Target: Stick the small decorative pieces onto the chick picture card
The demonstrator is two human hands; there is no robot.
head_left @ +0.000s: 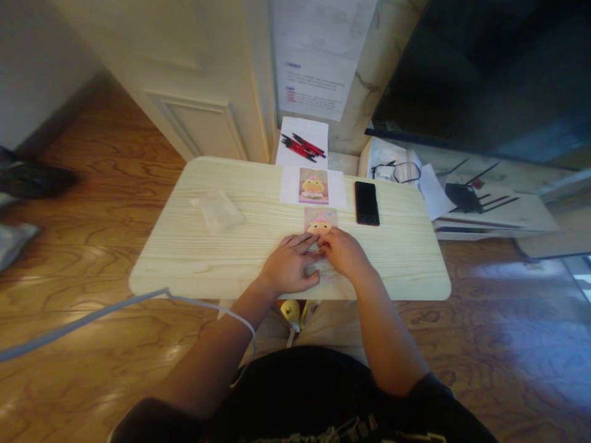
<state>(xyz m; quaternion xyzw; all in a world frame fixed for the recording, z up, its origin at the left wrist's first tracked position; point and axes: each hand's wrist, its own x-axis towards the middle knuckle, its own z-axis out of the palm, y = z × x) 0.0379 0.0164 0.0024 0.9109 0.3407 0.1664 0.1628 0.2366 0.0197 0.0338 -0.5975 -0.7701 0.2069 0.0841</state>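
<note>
A small picture point(321, 216) of a yellow cartoon figure with a pink hat lies near the front of the wooden tabletop point(221, 258). Its lower part is hidden under my hands. My left hand point(290, 266) rests over its lower left side, fingers stretched out and lying flat. From the right, my right hand point(344, 253) touches the picture with its fingertips pinched together; whatever is between them is too small to make out. Just behind lies a matching printed picture point(314, 186) on a white sheet point(338, 187). Small pinkish bits point(327, 279) show near the front edge.
A clear plastic bag point(217, 210) lies on the left of the table, a black phone point(367, 203) on the right. Red and black pens point(302, 147) lie on paper behind. A grey cable point(115, 304) crosses my left forearm. A router point(464, 198) stands on the right cabinet.
</note>
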